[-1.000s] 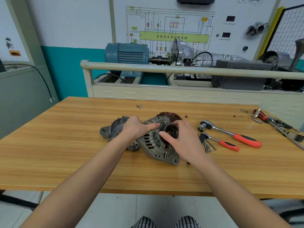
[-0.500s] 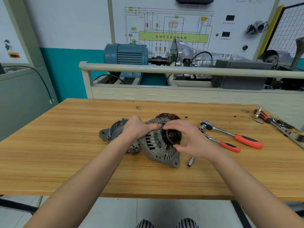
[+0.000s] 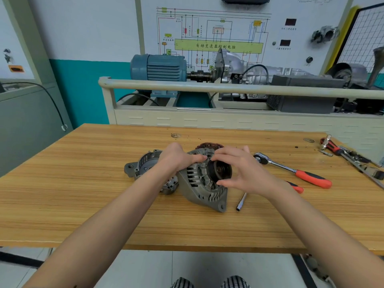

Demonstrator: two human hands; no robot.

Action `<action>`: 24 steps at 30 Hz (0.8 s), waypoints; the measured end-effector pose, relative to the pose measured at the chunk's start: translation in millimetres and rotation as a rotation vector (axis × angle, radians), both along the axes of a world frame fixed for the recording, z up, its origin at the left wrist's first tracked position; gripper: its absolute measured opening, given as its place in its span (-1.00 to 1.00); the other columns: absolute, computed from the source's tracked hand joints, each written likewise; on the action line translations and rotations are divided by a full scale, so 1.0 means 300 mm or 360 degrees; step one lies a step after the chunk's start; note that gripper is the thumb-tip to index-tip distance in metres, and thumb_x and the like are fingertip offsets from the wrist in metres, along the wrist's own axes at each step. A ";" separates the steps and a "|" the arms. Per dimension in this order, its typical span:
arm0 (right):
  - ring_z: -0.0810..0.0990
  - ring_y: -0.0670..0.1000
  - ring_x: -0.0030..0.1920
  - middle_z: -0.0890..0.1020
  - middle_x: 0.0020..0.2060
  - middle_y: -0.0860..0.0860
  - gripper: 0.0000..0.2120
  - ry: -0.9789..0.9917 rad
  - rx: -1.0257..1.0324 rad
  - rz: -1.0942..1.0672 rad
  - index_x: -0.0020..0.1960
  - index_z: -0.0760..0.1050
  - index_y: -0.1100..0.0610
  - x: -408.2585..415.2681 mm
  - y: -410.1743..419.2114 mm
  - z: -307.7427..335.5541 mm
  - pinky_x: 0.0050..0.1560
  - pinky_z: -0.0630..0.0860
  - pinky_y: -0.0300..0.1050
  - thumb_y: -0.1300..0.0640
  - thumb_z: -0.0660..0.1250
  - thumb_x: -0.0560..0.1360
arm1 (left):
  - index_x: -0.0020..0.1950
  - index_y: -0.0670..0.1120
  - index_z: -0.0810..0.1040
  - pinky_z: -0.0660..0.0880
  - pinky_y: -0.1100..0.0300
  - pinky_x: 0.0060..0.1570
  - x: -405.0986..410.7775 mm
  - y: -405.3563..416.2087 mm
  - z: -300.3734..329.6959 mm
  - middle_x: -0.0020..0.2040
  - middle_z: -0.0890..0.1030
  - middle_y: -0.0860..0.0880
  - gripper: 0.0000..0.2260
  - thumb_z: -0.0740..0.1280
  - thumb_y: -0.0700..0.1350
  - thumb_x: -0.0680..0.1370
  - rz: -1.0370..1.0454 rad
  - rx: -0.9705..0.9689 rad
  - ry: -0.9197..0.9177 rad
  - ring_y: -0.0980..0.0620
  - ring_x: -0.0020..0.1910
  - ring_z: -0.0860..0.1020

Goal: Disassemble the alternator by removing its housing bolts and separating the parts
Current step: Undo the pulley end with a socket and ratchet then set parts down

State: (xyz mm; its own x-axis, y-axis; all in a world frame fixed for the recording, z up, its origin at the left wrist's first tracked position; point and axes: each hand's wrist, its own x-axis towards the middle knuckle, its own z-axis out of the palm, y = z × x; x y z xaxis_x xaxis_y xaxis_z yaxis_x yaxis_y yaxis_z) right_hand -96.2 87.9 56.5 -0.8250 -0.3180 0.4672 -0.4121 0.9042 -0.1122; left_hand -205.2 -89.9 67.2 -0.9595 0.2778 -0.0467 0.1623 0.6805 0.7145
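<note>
- Left hand (image 3: 176,157) grips the alternator front housing (image 3: 202,188) at its 10 o'clock edge, mid-table (image 3: 83,183).
- Right hand (image 3: 243,171) pinches the pulley (image 3: 219,170).
- Copper stator (image 3: 209,145) is mostly hidden behind.
- Rear cover (image 3: 143,165) sits at 9 o'clock, partly covered by the forearm.

The green bar (image 3: 218,46) across the wiring diagram (image 3: 212,32) on the white training panel (image 3: 301,9) carries the Chinese characters 自动变速器控制电脑; smaller captions beside the diagram's symbols and under the panel's two dark displays (image 3: 290,22) are too small to read.
</note>
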 end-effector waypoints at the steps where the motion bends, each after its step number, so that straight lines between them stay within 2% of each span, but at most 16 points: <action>1: 0.46 0.01 0.25 0.53 0.22 -0.02 -0.46 0.0003 -0.0005 0.0056 0.28 0.52 0.11 0.007 0.006 -0.003 0.21 0.13 -0.26 0.10 0.56 0.34 | -0.15 -0.18 0.49 0.39 0.13 -0.26 0.001 0.001 0.002 -0.23 0.54 -0.08 -0.47 0.50 0.27 0.32 -0.0007 -0.0002 0.0004 -0.03 -0.27 0.48; 3: 0.42 -0.01 0.32 0.49 0.29 -0.02 -0.40 -0.0024 -0.0050 0.0161 0.35 0.46 0.11 0.024 0.014 -0.020 0.34 0.28 -0.08 0.17 0.55 0.35 | -0.16 -0.17 0.48 0.37 0.14 -0.28 0.002 0.001 0.006 -0.25 0.51 -0.07 -0.48 0.50 0.27 0.32 -0.0011 -0.0007 0.0000 -0.02 -0.29 0.46; 4: 0.35 -0.07 0.37 0.41 0.34 -0.06 -0.33 -0.0095 -0.0150 0.0146 0.41 0.39 0.06 0.033 0.012 -0.030 0.39 0.30 -0.03 0.13 0.55 0.36 | -0.17 -0.17 0.47 0.36 0.15 -0.30 0.002 0.002 0.008 -0.25 0.50 -0.07 -0.49 0.50 0.26 0.33 -0.0013 -0.0008 -0.0008 -0.01 -0.29 0.44; 6: 0.22 -0.13 0.41 0.22 0.42 -0.12 -0.13 -0.0298 -0.0402 -0.0079 0.51 0.20 -0.03 0.038 -0.009 -0.046 0.42 0.26 -0.06 -0.14 0.53 0.32 | -0.15 -0.19 0.50 0.37 0.15 -0.29 0.001 0.006 0.011 -0.25 0.51 -0.08 -0.48 0.51 0.25 0.32 -0.0018 0.0028 -0.0039 -0.01 -0.28 0.45; 7: 0.23 -0.09 0.40 0.20 0.42 -0.10 -0.06 -0.0340 -0.0480 -0.0276 0.52 0.16 -0.02 0.033 -0.028 -0.055 0.38 0.28 -0.05 -0.28 0.48 0.28 | -0.12 -0.20 0.52 0.39 0.14 -0.27 0.002 0.008 0.012 -0.24 0.53 -0.09 -0.47 0.52 0.24 0.31 -0.0014 0.0057 -0.0055 -0.02 -0.27 0.46; 9: 0.37 -0.05 0.28 0.35 0.30 -0.02 -0.12 -0.0225 -0.0502 -0.0609 0.46 0.26 0.05 0.017 -0.056 -0.071 0.27 0.38 -0.06 -0.36 0.40 0.29 | -0.08 -0.22 0.53 0.41 0.11 -0.23 0.002 0.012 0.010 -0.21 0.54 -0.10 -0.46 0.52 0.24 0.31 -0.0004 0.0080 -0.0066 -0.04 -0.25 0.48; 11: 0.41 -0.07 0.17 0.45 0.19 -0.03 -0.28 -0.0068 -0.0443 -0.0545 0.40 0.35 0.09 0.016 -0.057 -0.071 0.22 0.39 -0.12 -0.21 0.45 0.37 | -0.03 -0.25 0.55 0.43 0.10 -0.20 0.002 0.015 0.008 -0.19 0.55 -0.11 -0.43 0.53 0.23 0.31 -0.0001 0.0081 -0.0070 -0.04 -0.23 0.50; 14: 0.43 0.00 0.25 0.51 0.23 -0.01 -0.45 0.0038 -0.0266 -0.0048 0.33 0.46 0.12 0.036 0.013 -0.039 0.32 0.38 0.00 0.23 0.52 0.37 | 0.00 -0.25 0.54 0.53 0.06 -0.11 -0.001 0.015 0.008 -0.14 0.61 -0.13 -0.42 0.54 0.21 0.31 -0.0013 0.0097 -0.0084 -0.06 -0.20 0.55; 16: 0.45 0.03 0.28 0.53 0.24 0.01 -0.46 0.0132 -0.0111 0.0092 0.28 0.50 0.12 0.051 0.081 -0.010 0.32 0.38 -0.03 0.39 0.47 0.34 | -0.04 -0.24 0.53 0.57 0.00 -0.01 -0.001 0.018 0.011 -0.09 0.64 -0.14 -0.44 0.54 0.21 0.30 -0.0009 0.0094 -0.0095 -0.09 -0.12 0.62; 19: 0.40 -0.01 0.31 0.49 0.27 -0.03 -0.42 0.0076 -0.0105 0.0043 0.32 0.45 0.08 0.065 0.121 -0.009 0.34 0.34 -0.11 0.32 0.48 0.34 | -0.10 -0.23 0.52 0.57 0.03 -0.08 0.000 0.021 0.015 -0.10 0.64 -0.15 -0.46 0.55 0.20 0.29 0.0001 0.0102 -0.0093 -0.09 -0.13 0.61; 22: 0.41 -0.08 0.26 0.47 0.22 -0.09 -0.39 -0.0042 -0.0496 -0.0125 0.32 0.45 0.07 0.074 0.107 -0.061 0.33 0.38 -0.10 0.33 0.51 0.33 | -0.13 -0.22 0.48 0.58 -0.02 -0.02 0.004 0.023 0.012 -0.10 0.63 -0.16 -0.49 0.58 0.16 0.28 0.0020 0.0190 -0.0122 -0.11 -0.11 0.61; 24: 0.44 -0.10 0.19 0.48 0.17 -0.07 -0.39 -0.0034 -0.0702 -0.0264 0.31 0.46 0.10 0.076 0.098 -0.080 0.29 0.43 -0.05 0.31 0.53 0.30 | -0.13 -0.22 0.48 0.57 0.00 -0.07 0.007 0.019 0.012 -0.10 0.62 -0.17 -0.49 0.58 0.15 0.28 0.0036 0.0197 -0.0109 -0.10 -0.14 0.58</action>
State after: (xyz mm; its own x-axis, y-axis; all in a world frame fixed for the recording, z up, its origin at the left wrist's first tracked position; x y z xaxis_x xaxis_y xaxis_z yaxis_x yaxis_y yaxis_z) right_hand -73.4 117.2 32.5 -0.8587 0.0440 0.5107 -0.2598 0.8216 -0.5075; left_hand -203.1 -84.2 70.8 -0.9614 0.2637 -0.0790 0.0958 0.5895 0.8021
